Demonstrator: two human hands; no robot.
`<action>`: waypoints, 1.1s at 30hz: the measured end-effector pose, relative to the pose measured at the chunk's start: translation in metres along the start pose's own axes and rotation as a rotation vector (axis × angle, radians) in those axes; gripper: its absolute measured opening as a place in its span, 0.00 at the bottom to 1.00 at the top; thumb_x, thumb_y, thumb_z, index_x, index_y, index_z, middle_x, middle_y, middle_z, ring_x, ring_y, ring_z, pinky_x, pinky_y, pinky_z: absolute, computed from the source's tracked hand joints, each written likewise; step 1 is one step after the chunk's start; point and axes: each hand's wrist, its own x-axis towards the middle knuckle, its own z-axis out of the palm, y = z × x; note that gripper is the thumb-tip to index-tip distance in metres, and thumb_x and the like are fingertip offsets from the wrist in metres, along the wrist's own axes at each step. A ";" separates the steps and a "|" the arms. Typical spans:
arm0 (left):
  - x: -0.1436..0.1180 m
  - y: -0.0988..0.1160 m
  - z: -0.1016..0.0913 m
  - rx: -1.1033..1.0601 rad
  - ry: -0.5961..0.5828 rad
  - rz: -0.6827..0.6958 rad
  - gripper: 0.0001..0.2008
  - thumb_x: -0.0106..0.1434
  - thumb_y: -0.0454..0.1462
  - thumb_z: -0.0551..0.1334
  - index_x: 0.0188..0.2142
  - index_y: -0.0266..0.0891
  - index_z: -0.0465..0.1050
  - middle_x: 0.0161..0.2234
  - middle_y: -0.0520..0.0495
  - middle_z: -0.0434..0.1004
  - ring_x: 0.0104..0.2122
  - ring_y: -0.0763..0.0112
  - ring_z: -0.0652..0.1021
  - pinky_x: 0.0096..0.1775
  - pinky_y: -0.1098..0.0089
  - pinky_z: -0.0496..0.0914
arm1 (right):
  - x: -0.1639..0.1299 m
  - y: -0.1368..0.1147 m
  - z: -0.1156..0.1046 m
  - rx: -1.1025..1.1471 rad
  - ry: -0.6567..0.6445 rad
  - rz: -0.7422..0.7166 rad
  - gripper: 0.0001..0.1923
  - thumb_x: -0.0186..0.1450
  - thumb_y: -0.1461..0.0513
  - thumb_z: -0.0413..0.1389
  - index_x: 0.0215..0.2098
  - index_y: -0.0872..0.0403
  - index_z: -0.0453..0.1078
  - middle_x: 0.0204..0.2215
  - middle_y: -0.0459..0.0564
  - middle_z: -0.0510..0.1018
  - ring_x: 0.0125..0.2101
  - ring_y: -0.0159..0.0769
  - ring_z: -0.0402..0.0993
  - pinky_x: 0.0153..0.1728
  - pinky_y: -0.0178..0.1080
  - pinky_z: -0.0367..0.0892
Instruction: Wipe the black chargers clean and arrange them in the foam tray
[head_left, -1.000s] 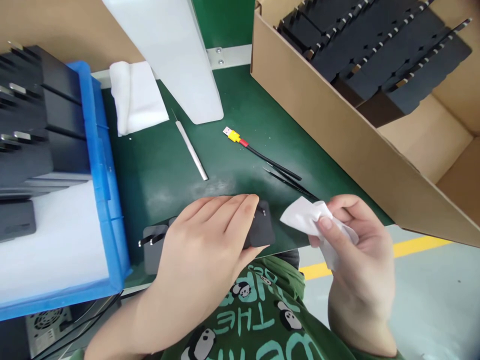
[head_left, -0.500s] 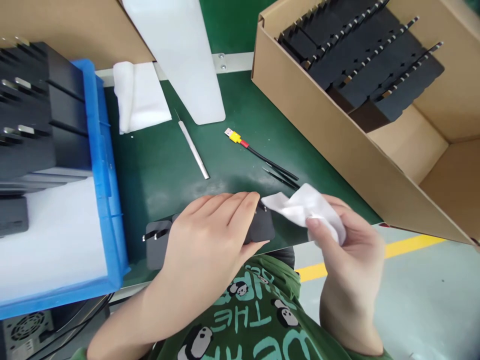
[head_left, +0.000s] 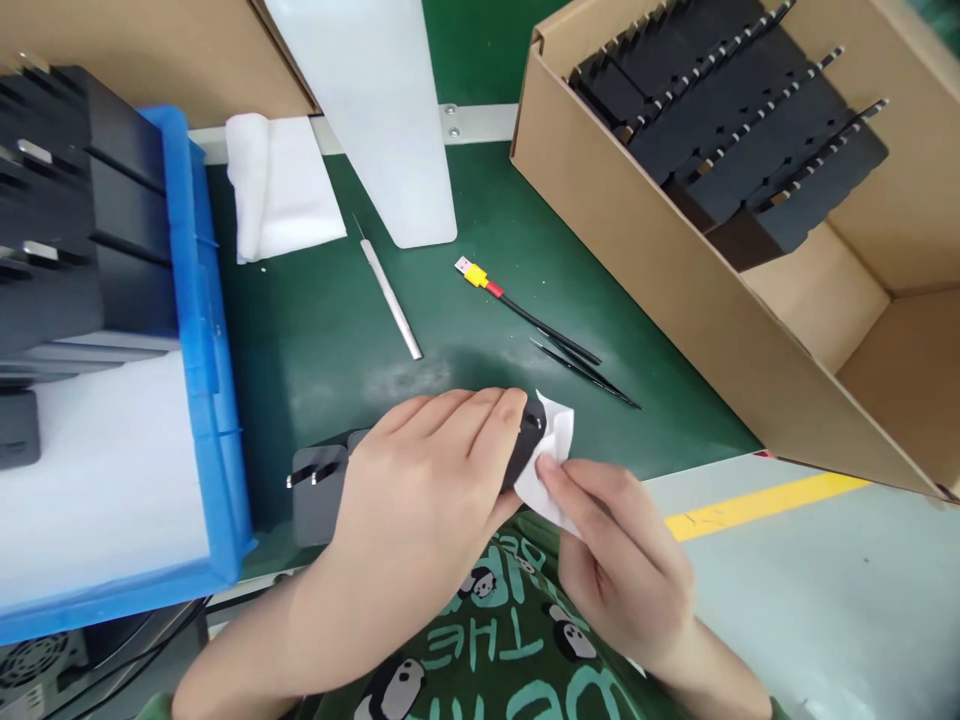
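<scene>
My left hand [head_left: 427,490] is wrapped from above around black plug-in power adapters [head_left: 534,424] at the table's front edge. Its palm hides the middle of them, so how many it grips cannot be told. A dark grey adapter [head_left: 315,512] with metal prongs shows to the left of that hand. Pinched in my right hand [head_left: 626,560] is a white cloth [head_left: 559,432], which lies against the right end of the held adapters.
A blue tray [head_left: 217,440] with black adapters stands left. A cardboard box [head_left: 637,250] with rows of adapters stands right. On the green table lie a white-handled needle tool [head_left: 391,300], a USB cable [head_left: 525,314], tweezers [head_left: 585,372] and a folded white cloth [head_left: 292,190].
My right hand has moved left and down, bringing the white cloth against the end of the adapters. The tweezers now show in full. My left hand keeps its grip.
</scene>
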 end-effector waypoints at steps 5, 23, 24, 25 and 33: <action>0.002 0.001 0.000 0.007 -0.014 -0.002 0.15 0.66 0.37 0.64 0.49 0.29 0.73 0.43 0.38 0.84 0.40 0.54 0.84 0.37 0.59 0.76 | 0.012 0.009 0.013 0.017 0.141 -0.006 0.23 0.62 0.80 0.51 0.50 0.58 0.75 0.42 0.55 0.77 0.40 0.37 0.76 0.38 0.40 0.75; -0.020 -0.021 -0.016 0.001 -0.107 -0.078 0.17 0.63 0.38 0.68 0.50 0.34 0.72 0.46 0.42 0.83 0.46 0.53 0.81 0.55 0.50 0.67 | 0.015 -0.041 0.001 -0.354 -0.195 -0.057 0.24 0.66 0.76 0.48 0.60 0.67 0.67 0.38 0.59 0.73 0.33 0.39 0.68 0.34 0.42 0.69; -0.020 -0.021 -0.016 -0.008 -0.106 -0.074 0.16 0.64 0.37 0.67 0.50 0.34 0.72 0.46 0.42 0.83 0.44 0.54 0.81 0.54 0.51 0.68 | 0.019 -0.043 0.006 -0.402 -0.197 -0.066 0.23 0.66 0.76 0.47 0.59 0.68 0.67 0.39 0.60 0.74 0.32 0.39 0.67 0.33 0.43 0.68; -0.019 -0.021 -0.016 -0.014 -0.101 -0.070 0.16 0.64 0.37 0.67 0.50 0.33 0.73 0.46 0.43 0.83 0.44 0.55 0.81 0.53 0.52 0.68 | 0.023 -0.044 0.010 -0.444 -0.194 -0.066 0.23 0.66 0.76 0.46 0.57 0.68 0.68 0.39 0.60 0.74 0.31 0.39 0.66 0.33 0.43 0.67; -0.018 -0.021 -0.018 -0.034 -0.072 -0.070 0.15 0.62 0.34 0.67 0.48 0.31 0.74 0.43 0.44 0.83 0.40 0.56 0.82 0.50 0.53 0.67 | 0.022 -0.049 0.012 -0.494 -0.156 -0.018 0.22 0.67 0.76 0.46 0.57 0.68 0.69 0.34 0.57 0.70 0.30 0.37 0.62 0.31 0.42 0.60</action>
